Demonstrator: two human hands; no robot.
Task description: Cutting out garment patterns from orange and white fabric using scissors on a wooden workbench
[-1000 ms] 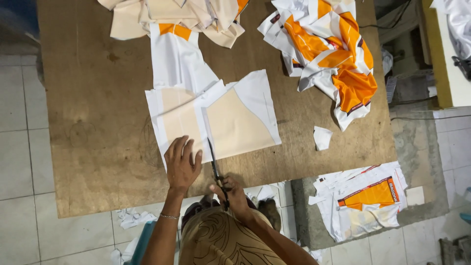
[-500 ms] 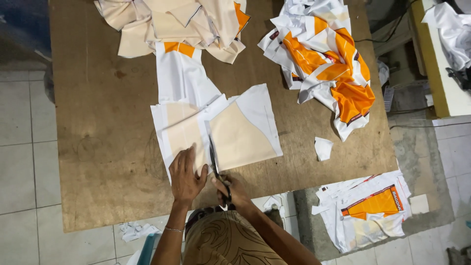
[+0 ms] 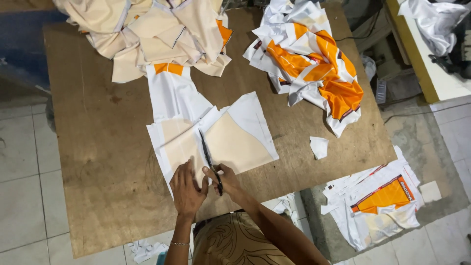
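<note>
Now the right hand grips one pair of scissors, left hand flat on one fabric panel.

Looks like a small garment cutting workshop: a big plywood table heaped with cut fabric panels, printed orange-and-white pieces, and offcuts on the tiled floor.
</note>
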